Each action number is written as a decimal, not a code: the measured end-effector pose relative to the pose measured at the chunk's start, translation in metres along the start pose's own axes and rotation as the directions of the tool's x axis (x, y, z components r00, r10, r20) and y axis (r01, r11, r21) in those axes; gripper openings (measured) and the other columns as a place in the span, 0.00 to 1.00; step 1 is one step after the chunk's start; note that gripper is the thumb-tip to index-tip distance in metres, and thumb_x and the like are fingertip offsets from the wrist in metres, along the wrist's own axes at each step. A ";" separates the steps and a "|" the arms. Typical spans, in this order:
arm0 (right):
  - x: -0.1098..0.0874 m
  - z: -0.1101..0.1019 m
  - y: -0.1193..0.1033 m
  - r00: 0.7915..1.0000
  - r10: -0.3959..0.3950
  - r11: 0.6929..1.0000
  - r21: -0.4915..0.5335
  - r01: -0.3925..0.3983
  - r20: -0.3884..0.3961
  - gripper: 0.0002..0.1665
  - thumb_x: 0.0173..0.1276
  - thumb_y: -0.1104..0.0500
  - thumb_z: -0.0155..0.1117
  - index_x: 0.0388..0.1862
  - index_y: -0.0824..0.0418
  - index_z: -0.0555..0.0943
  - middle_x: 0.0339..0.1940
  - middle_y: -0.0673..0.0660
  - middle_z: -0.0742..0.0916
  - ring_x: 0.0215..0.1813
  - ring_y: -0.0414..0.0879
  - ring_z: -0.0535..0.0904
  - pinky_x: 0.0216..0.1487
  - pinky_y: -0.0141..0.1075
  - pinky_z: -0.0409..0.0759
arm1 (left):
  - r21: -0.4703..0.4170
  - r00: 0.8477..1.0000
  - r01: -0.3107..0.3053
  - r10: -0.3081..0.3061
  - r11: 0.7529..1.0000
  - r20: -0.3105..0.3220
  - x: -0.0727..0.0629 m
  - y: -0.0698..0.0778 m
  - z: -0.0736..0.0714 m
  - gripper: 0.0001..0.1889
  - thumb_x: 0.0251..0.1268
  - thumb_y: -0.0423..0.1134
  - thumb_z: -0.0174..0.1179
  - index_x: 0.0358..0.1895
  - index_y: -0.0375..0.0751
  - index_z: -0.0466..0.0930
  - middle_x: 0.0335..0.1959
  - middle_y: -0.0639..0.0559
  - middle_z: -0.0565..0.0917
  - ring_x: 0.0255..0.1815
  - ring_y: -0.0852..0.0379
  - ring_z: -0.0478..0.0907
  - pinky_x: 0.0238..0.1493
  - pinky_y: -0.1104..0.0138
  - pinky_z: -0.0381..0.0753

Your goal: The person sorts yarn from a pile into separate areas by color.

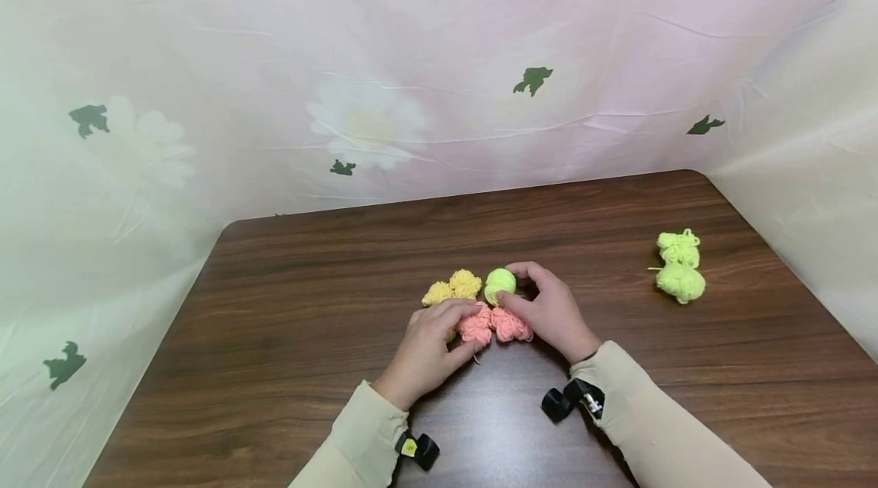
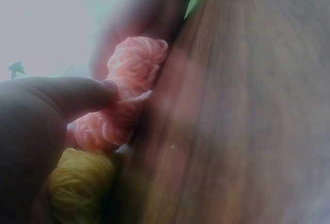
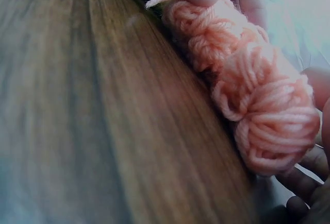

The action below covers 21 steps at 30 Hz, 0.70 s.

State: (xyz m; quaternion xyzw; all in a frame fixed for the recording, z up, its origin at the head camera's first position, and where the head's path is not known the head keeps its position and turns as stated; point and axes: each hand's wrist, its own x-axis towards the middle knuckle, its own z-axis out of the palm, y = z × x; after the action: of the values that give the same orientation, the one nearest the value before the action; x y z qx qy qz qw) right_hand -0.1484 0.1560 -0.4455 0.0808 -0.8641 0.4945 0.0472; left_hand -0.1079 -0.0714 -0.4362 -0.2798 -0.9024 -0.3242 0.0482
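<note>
My left hand (image 1: 428,347) holds the left pink yarn ball (image 1: 475,329) between thumb and fingers. A second pink yarn ball (image 1: 511,325) lies against it on the right. My right hand (image 1: 554,313) has thumb and forefinger round a bright green yarn ball (image 1: 500,282), just behind the pink ones. Yellow yarn balls (image 1: 466,284) sit behind and left of the pink pair, one partly covered by my left hand. In the left wrist view, the thumb presses the pink yarn (image 2: 105,126) above a yellow ball (image 2: 82,185). The right wrist view shows the pink yarn (image 3: 273,116) closely; the green ball is hidden there.
Two more green yarn bundles (image 1: 680,282) lie together at the right of the brown wooden table (image 1: 309,297). A pale floral cloth (image 1: 425,38) hangs behind the table and along its sides. A loose pink yarn end (image 3: 160,1) sticks out near my left thumb.
</note>
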 end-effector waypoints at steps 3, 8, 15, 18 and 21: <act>-0.001 -0.001 0.000 1.000 0.000 1.000 0.020 0.000 -0.011 0.24 0.63 0.56 0.75 0.56 0.59 0.81 0.46 0.55 0.86 0.47 0.49 0.81 0.50 0.46 0.77 | -0.001 1.000 0.000 0.000 1.000 0.000 0.000 0.000 0.000 0.24 0.66 0.48 0.68 0.64 0.51 0.78 0.63 0.60 0.79 0.67 0.59 0.73 0.63 0.53 0.68; -0.001 -0.001 0.002 1.000 0.004 0.999 0.035 -0.003 -0.026 0.23 0.63 0.56 0.75 0.55 0.59 0.81 0.45 0.55 0.87 0.47 0.49 0.81 0.49 0.44 0.78 | -0.002 1.000 -0.003 0.003 1.000 -0.001 0.000 0.001 0.000 0.23 0.66 0.48 0.67 0.64 0.51 0.78 0.64 0.60 0.79 0.67 0.60 0.73 0.63 0.53 0.68; -0.002 -0.003 0.002 0.999 0.002 0.999 0.034 -0.001 -0.038 0.23 0.63 0.57 0.75 0.55 0.60 0.81 0.44 0.55 0.87 0.46 0.49 0.81 0.49 0.44 0.78 | -0.005 1.000 -0.006 0.006 1.000 -0.005 0.000 0.001 0.000 0.23 0.66 0.48 0.67 0.63 0.51 0.78 0.64 0.61 0.78 0.68 0.60 0.72 0.63 0.53 0.68; -0.002 -0.004 0.002 0.999 0.002 0.999 0.036 0.000 -0.042 0.22 0.62 0.58 0.75 0.54 0.60 0.81 0.43 0.55 0.87 0.45 0.49 0.81 0.48 0.43 0.78 | -0.005 1.000 -0.008 0.008 1.000 -0.010 0.000 0.001 -0.001 0.23 0.66 0.48 0.68 0.63 0.51 0.79 0.64 0.60 0.79 0.67 0.60 0.73 0.63 0.53 0.68; -0.003 -0.005 0.004 0.999 -0.001 0.999 0.032 0.002 -0.047 0.22 0.63 0.58 0.75 0.54 0.60 0.81 0.43 0.56 0.87 0.45 0.49 0.81 0.47 0.42 0.78 | 0.000 1.000 -0.019 0.019 1.000 -0.018 -0.001 0.001 0.000 0.23 0.65 0.48 0.68 0.63 0.50 0.79 0.64 0.60 0.79 0.66 0.59 0.74 0.62 0.53 0.69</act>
State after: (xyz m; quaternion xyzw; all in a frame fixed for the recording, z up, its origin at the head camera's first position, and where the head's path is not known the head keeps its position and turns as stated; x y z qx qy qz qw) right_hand -0.1462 0.1626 -0.4468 0.0704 -0.8546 0.5101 0.0667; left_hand -0.1068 -0.0715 -0.4356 -0.2853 -0.8992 -0.3265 0.0591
